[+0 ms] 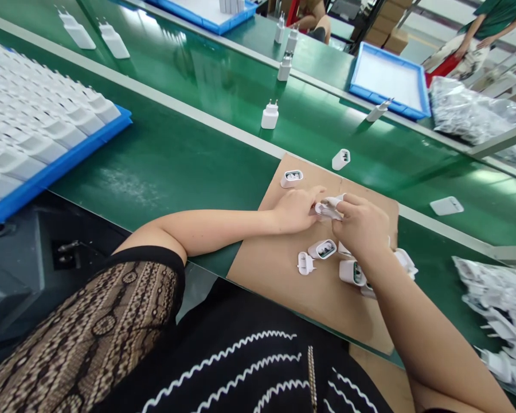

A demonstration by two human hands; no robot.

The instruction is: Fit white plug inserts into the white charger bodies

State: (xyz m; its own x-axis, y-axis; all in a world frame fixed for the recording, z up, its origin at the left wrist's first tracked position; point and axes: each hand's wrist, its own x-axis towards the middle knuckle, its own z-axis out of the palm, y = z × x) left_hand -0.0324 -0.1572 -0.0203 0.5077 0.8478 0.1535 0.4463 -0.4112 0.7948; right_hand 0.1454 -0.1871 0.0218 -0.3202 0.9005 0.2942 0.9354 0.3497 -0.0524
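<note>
My left hand (296, 209) and my right hand (361, 225) meet over a brown cardboard sheet (275, 269) and together grip a small white charger part (329, 207), fingers curled round it. Around my right wrist lie several white charger shells (322, 249) and a plug piece (305, 263). One open shell (291, 178) sits just beyond my left hand. Another shell (341, 159) lies past the cardboard's far edge.
A blue tray (47, 172) full of white chargers stands at the left. Upright chargers (270, 115) stand on the green belt. An empty blue tray (389, 80) is at the far right, plastic bags of parts (499, 310) at the right edge. Other people sit beyond the table.
</note>
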